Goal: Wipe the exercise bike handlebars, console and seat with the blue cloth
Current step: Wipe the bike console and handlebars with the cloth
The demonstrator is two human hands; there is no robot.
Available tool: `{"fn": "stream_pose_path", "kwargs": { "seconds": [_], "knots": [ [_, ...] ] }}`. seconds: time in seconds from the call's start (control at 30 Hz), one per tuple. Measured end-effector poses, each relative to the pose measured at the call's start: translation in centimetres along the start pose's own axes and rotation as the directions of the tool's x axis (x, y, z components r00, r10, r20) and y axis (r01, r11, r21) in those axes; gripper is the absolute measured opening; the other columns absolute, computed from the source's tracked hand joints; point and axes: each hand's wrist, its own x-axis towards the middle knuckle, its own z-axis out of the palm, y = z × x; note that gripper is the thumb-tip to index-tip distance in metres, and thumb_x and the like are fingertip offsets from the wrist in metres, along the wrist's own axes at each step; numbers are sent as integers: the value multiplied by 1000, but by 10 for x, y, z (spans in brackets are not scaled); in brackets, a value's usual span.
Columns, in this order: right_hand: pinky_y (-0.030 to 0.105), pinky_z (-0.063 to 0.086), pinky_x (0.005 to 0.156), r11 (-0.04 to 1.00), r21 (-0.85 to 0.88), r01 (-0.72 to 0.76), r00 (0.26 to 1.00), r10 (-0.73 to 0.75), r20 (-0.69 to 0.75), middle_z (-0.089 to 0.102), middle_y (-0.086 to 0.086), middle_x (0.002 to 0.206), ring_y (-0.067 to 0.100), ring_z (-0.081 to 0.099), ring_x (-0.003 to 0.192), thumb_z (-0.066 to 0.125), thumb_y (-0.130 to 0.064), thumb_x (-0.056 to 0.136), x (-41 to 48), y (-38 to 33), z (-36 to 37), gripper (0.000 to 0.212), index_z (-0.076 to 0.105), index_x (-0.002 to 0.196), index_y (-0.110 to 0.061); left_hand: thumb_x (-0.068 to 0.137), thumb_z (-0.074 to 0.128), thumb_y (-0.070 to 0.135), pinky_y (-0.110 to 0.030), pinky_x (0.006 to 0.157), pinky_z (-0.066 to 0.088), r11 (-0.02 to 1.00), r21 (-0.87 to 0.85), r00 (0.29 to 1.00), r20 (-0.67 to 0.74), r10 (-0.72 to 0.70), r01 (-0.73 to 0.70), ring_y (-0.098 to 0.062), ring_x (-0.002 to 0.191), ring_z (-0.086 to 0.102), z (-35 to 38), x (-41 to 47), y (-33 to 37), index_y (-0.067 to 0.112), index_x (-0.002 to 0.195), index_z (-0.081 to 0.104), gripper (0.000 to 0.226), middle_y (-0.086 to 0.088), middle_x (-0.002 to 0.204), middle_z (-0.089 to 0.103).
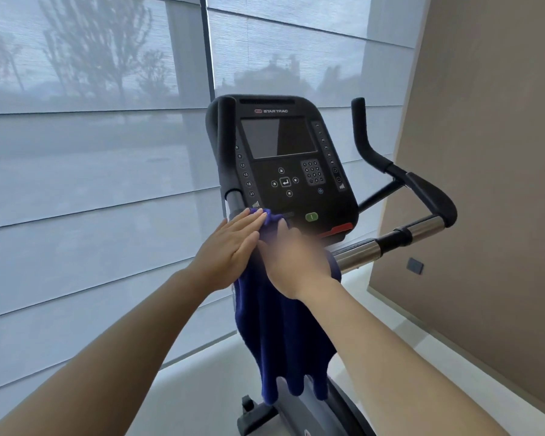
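The exercise bike's black console (283,158) stands ahead of me, screen dark. The blue cloth (283,335) hangs down from the console's lower left edge over the bike's post. My left hand (230,247) lies flat on the cloth's left side, fingers together and pointing at the console's corner. My right hand (293,256), blurred, presses on the cloth just below the console's bottom edge. The right handlebar (422,196), black grips on a chrome bar, reaches out to the right. The left handlebar grip (225,146) rises beside the console. The seat is out of view.
A large window with grey blinds (92,152) fills the left and back. A beige wall (485,184) stands close on the right with a small dark socket (414,265). The bike's base (265,416) rests on a pale floor (202,388).
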Motion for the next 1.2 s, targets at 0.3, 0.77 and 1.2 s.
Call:
{"fn": "stream_pose_path", "kwargs": {
  "seconds": [0.3, 0.77, 1.2],
  "knots": [
    [40, 40, 91, 999, -32, -35, 966, 26, -257, 58, 5, 126, 24, 53, 110, 28, -35, 96, -26, -8, 9, 49, 42, 136, -11, 100, 22, 33, -30, 113, 1, 970, 201, 990, 37, 135, -139, -12, 144, 4, 3, -9, -5, 21, 148, 14, 50, 6, 156, 16],
    [39, 33, 108, 997, 69, -30, 919, 55, -391, 54, 4, 134, 20, 45, 126, 25, -34, 98, -45, 2, 23, 46, 48, 133, -13, 99, 21, 34, -31, 114, -1, 886, 340, 945, 35, 324, -316, -15, 144, 9, 14, -9, 0, 15, 148, 15, 53, 0, 156, 14],
    [37, 41, 98, 988, -32, 154, 901, -154, -405, 65, 9, 116, 23, 60, 107, 30, -31, 95, -34, 42, 20, 46, 56, 123, -6, 94, 27, 33, -29, 111, -9, 880, 362, 947, 31, 320, -309, -19, 144, 10, 22, -4, 20, 10, 147, 18, 59, -5, 156, 17]
  ]
}}
